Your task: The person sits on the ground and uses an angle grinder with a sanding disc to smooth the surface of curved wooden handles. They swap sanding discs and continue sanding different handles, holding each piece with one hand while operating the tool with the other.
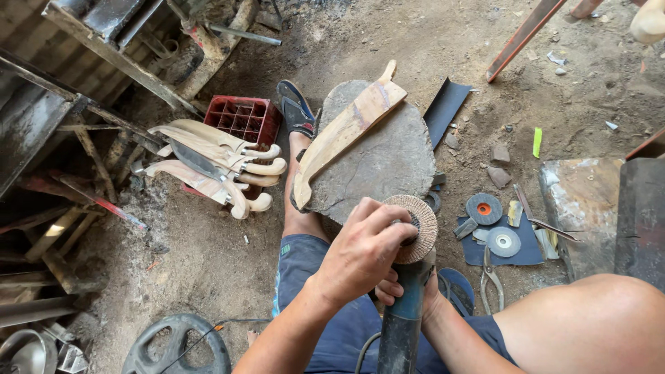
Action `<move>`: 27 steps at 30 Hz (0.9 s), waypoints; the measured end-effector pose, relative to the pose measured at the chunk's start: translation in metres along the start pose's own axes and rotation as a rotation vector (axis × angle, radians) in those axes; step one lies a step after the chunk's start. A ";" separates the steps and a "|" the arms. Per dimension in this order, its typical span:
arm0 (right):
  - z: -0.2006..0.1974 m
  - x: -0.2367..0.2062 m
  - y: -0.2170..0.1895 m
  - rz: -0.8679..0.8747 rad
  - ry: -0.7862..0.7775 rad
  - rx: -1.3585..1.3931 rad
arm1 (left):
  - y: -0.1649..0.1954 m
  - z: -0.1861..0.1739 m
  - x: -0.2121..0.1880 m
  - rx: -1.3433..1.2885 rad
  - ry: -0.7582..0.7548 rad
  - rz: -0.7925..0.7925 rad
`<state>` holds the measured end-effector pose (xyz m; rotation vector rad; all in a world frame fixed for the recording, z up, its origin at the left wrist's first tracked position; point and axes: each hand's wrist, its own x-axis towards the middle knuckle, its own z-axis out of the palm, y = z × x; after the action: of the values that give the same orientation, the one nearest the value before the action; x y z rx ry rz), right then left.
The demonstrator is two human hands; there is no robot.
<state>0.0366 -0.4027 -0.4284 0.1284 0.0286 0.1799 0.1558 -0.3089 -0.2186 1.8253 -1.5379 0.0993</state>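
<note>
a teal-bodied angle grinder [403, 315] is held upright at the near centre of the view, between the person's bare knees. its round tan flap sanding disc [415, 227] is turned toward the far side. the left hand [364, 251] is laid over the grinder head from the left, its fingers curled closed against the middle of the disc. the right hand [396, 289] is mostly hidden behind the tool; a few fingers are seen wrapped around the teal body just below the head, so it is closed on the grinder.

just beyond the disc, a flat grey stone slab [388, 156] is seen on the dirt floor, and a long curved pale wooden sheath blank [343, 131] is laid diagonally across it. the person's left leg is stretched along the slab's left side, ending in a dark flip-flop sandal [294, 107].

further left, a pile of curved wooden-handled knives and sheaths [218, 166] is stacked in front of a red plastic crate [242, 118].

to the right of the grinder, two spare grinding discs [493, 223] are laid on a dark blue cloth [516, 253], with a pair of metal pliers [490, 280] just near of them.
</note>
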 end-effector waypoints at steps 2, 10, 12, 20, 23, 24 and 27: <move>-0.004 0.000 0.000 0.002 -0.028 -0.006 | 0.000 -0.001 -0.002 -0.030 0.024 -0.001; -0.005 0.003 -0.003 0.006 -0.042 -0.029 | 0.000 -0.004 -0.002 -0.022 0.054 -0.128; 0.001 0.004 -0.001 0.010 -0.032 -0.006 | -0.004 -0.010 -0.002 -0.010 0.010 -0.065; 0.016 0.009 0.005 -0.004 -0.111 -0.022 | -0.008 -0.015 -0.002 -0.015 -0.019 -0.277; 0.015 0.010 0.004 0.012 -0.068 -0.041 | -0.010 -0.021 -0.003 -0.059 -0.092 -0.221; 0.015 0.010 0.004 0.019 -0.055 -0.047 | -0.012 -0.025 -0.004 -0.087 -0.138 -0.190; 0.016 0.010 0.003 0.022 -0.104 -0.063 | -0.012 -0.033 -0.003 -0.089 -0.144 -0.249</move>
<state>0.0469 -0.3999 -0.4121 0.0748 -0.0816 0.1953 0.1787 -0.2879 -0.2019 1.9703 -1.3735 -0.2192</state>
